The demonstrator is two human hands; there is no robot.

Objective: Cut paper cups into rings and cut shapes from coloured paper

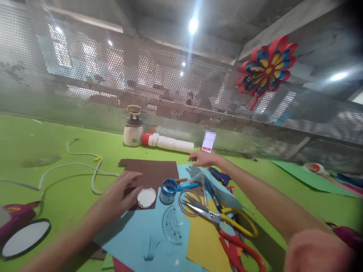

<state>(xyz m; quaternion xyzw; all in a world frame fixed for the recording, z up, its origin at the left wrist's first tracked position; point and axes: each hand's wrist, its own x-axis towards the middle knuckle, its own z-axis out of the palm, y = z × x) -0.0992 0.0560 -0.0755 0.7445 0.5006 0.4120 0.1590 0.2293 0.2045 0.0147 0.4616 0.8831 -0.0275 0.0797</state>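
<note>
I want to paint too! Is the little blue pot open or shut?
Open. The blue pot has no lid on; a round white lid lies beside it on the brown paper.

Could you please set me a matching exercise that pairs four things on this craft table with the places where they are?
Things:
1. lid
2. protractor
3. flower
4. cord

Places:
A. up on the mesh
B. on the brown sheet
C. on the green table
D. on the blue sheet

Pairs: 1-B, 2-D, 3-A, 4-C.
</note>
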